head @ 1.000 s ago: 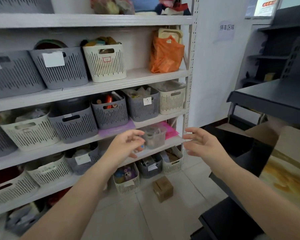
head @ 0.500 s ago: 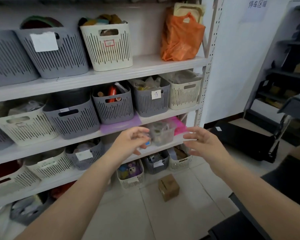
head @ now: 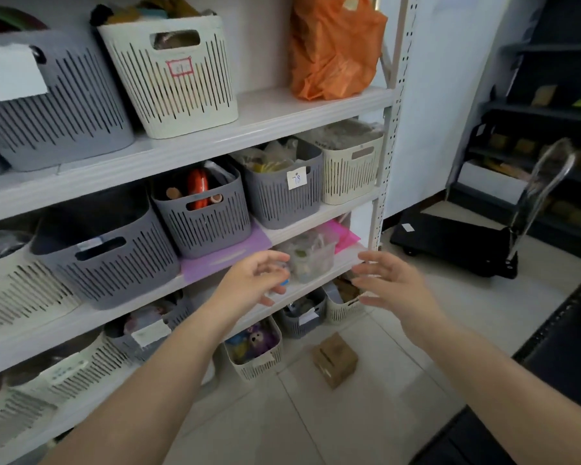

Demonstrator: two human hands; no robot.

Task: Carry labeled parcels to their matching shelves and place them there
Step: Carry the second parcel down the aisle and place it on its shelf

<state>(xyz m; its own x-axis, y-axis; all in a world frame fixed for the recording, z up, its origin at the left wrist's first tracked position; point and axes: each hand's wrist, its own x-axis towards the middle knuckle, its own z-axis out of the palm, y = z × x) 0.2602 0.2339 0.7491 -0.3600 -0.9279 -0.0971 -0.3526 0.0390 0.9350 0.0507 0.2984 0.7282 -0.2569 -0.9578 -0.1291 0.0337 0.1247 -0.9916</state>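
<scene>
My left hand [head: 254, 280] and my right hand [head: 394, 290] are both held out in front of a white shelf unit [head: 275, 112], fingers spread and holding nothing. Between them, on the third shelf down, stands a clear plastic tub [head: 311, 256] with small items inside. A small brown cardboard parcel [head: 334, 360] lies on the tiled floor below my hands. Grey and cream slotted baskets fill the shelves; one grey basket [head: 282, 189] carries a paper label reading 78, and a cream basket [head: 178, 75] has a red-framed label.
An orange plastic bag [head: 332, 45] sits at the right end of the upper shelf. A black platform trolley [head: 457, 243] with a metal handle stands on the floor at the right, before a dark shelf unit [head: 550, 105]. Low baskets [head: 255, 354] line the floor.
The view has moved closer to the shelves and tilted down. Both hands stay held out and empty, now nearer the clear tub.
</scene>
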